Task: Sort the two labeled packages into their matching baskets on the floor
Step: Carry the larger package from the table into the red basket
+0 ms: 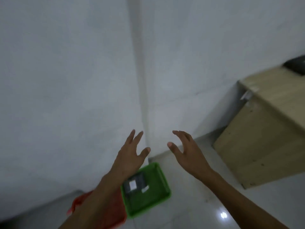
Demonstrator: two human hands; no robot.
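A green basket (162, 187) sits on the floor in the room's corner. Inside it lies a dark package (140, 180) with a white label, and a small white tag rests beside it. A red basket (79, 202) stands to the left of the green one, mostly hidden behind my left forearm; its contents are not visible. My left hand (130, 156) hovers above the baskets, fingers spread, holding nothing. My right hand (186, 151) is raised beside it, fingers apart and curled a little, also holding nothing.
White walls meet in a corner straight ahead. A light wooden desk (264, 138) stands at the right, with a dark object (295, 63) on its top at the far edge. The pale tiled floor (198, 204) is glossy.
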